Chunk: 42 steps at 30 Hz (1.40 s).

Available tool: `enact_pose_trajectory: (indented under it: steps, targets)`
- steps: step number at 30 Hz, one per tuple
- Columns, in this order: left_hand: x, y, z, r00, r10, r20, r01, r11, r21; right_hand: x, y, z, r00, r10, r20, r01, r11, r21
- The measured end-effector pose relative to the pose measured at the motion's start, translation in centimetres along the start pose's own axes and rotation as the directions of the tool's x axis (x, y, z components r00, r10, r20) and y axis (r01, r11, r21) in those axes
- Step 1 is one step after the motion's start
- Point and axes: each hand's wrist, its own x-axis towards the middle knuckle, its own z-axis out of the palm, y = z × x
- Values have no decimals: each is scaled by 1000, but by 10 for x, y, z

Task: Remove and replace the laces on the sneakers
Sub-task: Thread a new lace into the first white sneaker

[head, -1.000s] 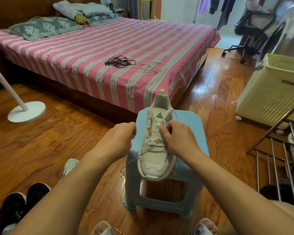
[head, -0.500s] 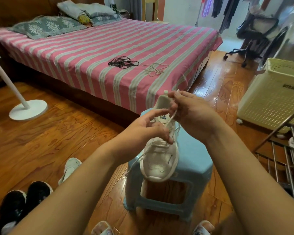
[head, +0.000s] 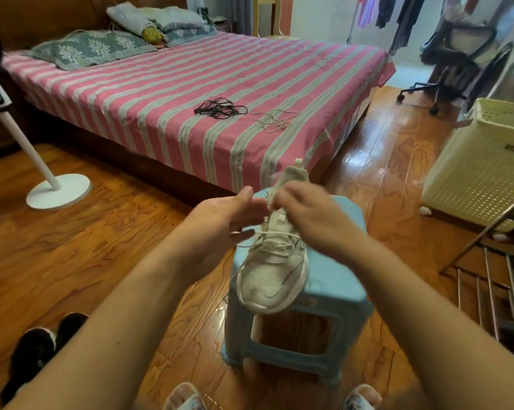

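Resting on stool, white sneaker half-laced; both hands' fingers blurred, grip unclear.

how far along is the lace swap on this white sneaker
Early, by the look of it. The white sneaker on the blue stool is laced over its lower part. Both hands, left hand and right hand, work near the tongue. Black laces and pale laces wait loose on the bed.

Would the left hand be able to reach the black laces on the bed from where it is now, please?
Probably not without leaning in. The left hand is at the white sneaker on the blue stool, while the black laces lie well up the bed. Nothing blocks the way; distance is the obstacle.
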Motion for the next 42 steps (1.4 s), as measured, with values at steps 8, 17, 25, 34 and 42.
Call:
enact_pose_trajectory:
  steps: [8,17,25,34,42]
  targets:
    - [-2,-2,12,971,-234,-58,168,830,-532,-20,-10,36,990,112,87,-107,992,-61]
    - [-7,-10,14,962,-271,-10,246,887,-391,-23,-1,28,978,10,211,51,959,-280]
    - [3,-17,3,946,-235,-222,116,888,-445,-36,5,32,908,-6,418,149,939,-310]
    - [27,-37,-18,989,123,-83,-2,571,821,13,66,15,933,-355,-58,257,771,-583]
    - [36,-37,-28,999,15,43,-46,424,904,12,62,22,968,-250,15,221,826,-519]
